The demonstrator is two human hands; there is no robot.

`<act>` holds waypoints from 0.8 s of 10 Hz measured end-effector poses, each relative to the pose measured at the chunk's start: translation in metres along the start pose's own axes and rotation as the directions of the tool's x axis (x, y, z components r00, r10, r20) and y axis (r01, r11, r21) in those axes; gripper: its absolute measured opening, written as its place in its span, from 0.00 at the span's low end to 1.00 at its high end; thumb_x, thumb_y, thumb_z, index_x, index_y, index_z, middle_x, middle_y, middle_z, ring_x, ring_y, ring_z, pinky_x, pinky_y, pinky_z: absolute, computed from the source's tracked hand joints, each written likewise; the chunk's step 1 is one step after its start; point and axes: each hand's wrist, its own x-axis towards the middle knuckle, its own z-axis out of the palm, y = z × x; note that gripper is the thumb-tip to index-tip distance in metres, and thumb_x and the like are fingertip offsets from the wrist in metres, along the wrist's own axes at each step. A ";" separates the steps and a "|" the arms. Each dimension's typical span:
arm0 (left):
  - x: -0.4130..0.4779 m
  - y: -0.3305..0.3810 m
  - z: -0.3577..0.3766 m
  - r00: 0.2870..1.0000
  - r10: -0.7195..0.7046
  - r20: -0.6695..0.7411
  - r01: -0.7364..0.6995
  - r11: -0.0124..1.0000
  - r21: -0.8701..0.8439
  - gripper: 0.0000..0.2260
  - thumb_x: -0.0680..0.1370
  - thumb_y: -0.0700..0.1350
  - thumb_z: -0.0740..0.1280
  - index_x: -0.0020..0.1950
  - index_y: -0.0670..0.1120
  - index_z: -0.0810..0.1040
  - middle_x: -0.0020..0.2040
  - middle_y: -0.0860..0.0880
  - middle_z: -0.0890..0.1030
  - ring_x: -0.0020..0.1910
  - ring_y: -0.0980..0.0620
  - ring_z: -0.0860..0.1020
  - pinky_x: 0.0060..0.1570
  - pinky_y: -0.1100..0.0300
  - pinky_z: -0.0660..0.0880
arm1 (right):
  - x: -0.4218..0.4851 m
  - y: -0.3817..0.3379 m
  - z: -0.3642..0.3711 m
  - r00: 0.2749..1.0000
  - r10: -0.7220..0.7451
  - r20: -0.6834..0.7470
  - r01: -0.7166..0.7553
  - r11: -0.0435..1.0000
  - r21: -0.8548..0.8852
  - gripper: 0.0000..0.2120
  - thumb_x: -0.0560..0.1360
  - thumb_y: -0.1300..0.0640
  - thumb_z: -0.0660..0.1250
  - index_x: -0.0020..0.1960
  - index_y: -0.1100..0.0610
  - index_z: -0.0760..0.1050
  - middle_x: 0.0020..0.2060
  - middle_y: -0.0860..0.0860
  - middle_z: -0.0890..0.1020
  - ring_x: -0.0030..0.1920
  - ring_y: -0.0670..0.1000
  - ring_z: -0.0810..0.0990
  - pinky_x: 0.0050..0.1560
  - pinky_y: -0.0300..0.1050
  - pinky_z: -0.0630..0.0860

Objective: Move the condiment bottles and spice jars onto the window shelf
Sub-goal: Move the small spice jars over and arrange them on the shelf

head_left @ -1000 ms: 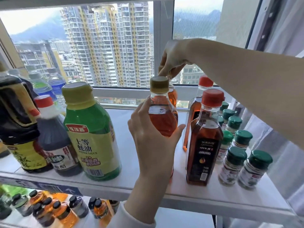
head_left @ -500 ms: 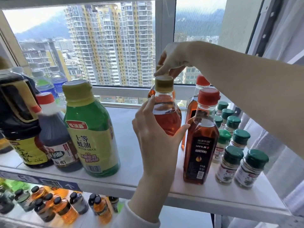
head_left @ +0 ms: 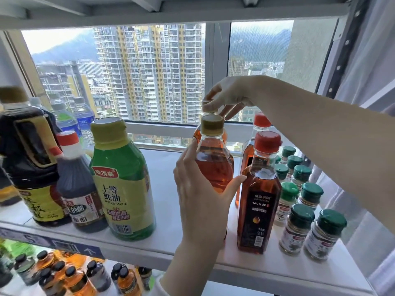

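Clear amber-oil plastic bottle w/ gold cap point(head_left: 213, 167) upright on white window shelf point(head_left: 166, 167), long axis vertical, just fwd of L hand point(head_left: 201, 195). L fingers + thumb wrapped round its belly. Twin gold-capped bottle point(head_left: 197, 133) directly behind. R hand point(head_left: 226, 97) above, fingertips pinching that cap. L nearer front bottle. Vs 1 s ago: front bottle now lined up squarely before rear one, both grips unchanged.

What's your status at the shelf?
Left hand grips front bottle. Right hand pinches rear bottle by cap. Red-capped bottle close on right.
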 end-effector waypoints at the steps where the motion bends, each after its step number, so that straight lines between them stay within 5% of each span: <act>1: 0.000 -0.003 0.001 0.999 -0.020 0.031 0.020 1.000 0.004 0.39 0.64 0.55 0.74 0.62 0.67 0.50 0.61 0.63 0.60 0.66 0.64 0.58 0.68 0.60 0.60 | -0.005 -0.006 -0.004 0.999 -0.040 -0.019 0.040 0.999 0.028 0.27 0.70 0.47 0.70 0.65 0.57 0.70 0.60 0.55 0.77 0.53 0.54 0.77 0.47 0.45 0.76; 3: 0.002 -0.001 -0.004 0.995 -0.059 0.077 0.058 0.998 0.013 0.39 0.65 0.57 0.72 0.69 0.61 0.54 0.68 0.56 0.62 0.70 0.57 0.61 0.70 0.56 0.62 | -0.026 -0.008 -0.006 0.995 -0.078 -0.063 0.082 0.995 0.059 0.26 0.73 0.50 0.67 0.67 0.59 0.68 0.62 0.57 0.75 0.59 0.57 0.76 0.55 0.47 0.75; 5: 0.002 0.005 -0.012 0.994 -0.079 0.078 0.080 0.997 -0.016 0.38 0.68 0.56 0.71 0.71 0.55 0.55 0.69 0.56 0.61 0.70 0.57 0.59 0.68 0.59 0.59 | -0.054 -0.009 0.000 0.936 -0.219 -0.276 0.229 0.973 0.006 0.28 0.73 0.48 0.67 0.66 0.64 0.68 0.64 0.59 0.73 0.63 0.56 0.72 0.63 0.46 0.69; 6: 0.004 0.007 -0.026 0.997 -0.029 0.076 0.030 0.999 -0.013 0.37 0.68 0.59 0.68 0.72 0.53 0.55 0.71 0.54 0.60 0.70 0.56 0.59 0.68 0.59 0.58 | -0.074 -0.017 0.003 0.862 -0.286 -0.420 0.278 0.957 -0.080 0.28 0.74 0.48 0.66 0.67 0.63 0.67 0.64 0.59 0.74 0.63 0.54 0.73 0.64 0.44 0.68; 7: 0.012 0.002 -0.049 0.998 0.027 0.048 -0.026 1.000 -0.010 0.37 0.67 0.63 0.64 0.72 0.52 0.57 0.69 0.56 0.61 0.69 0.59 0.59 0.70 0.56 0.59 | -0.096 -0.035 0.009 0.746 -0.335 -0.575 0.306 0.940 -0.150 0.26 0.74 0.46 0.66 0.66 0.59 0.68 0.61 0.53 0.76 0.61 0.50 0.74 0.57 0.36 0.65; 8: 0.019 -0.008 -0.080 0.996 0.084 0.024 -0.084 0.996 -0.010 0.35 0.68 0.63 0.64 0.71 0.51 0.59 0.69 0.53 0.62 0.68 0.60 0.59 0.68 0.58 0.60 | -0.116 -0.061 0.024 0.594 -0.413 -0.690 0.330 0.908 -0.259 0.25 0.74 0.46 0.65 0.66 0.58 0.69 0.62 0.51 0.76 0.62 0.48 0.73 0.61 0.35 0.65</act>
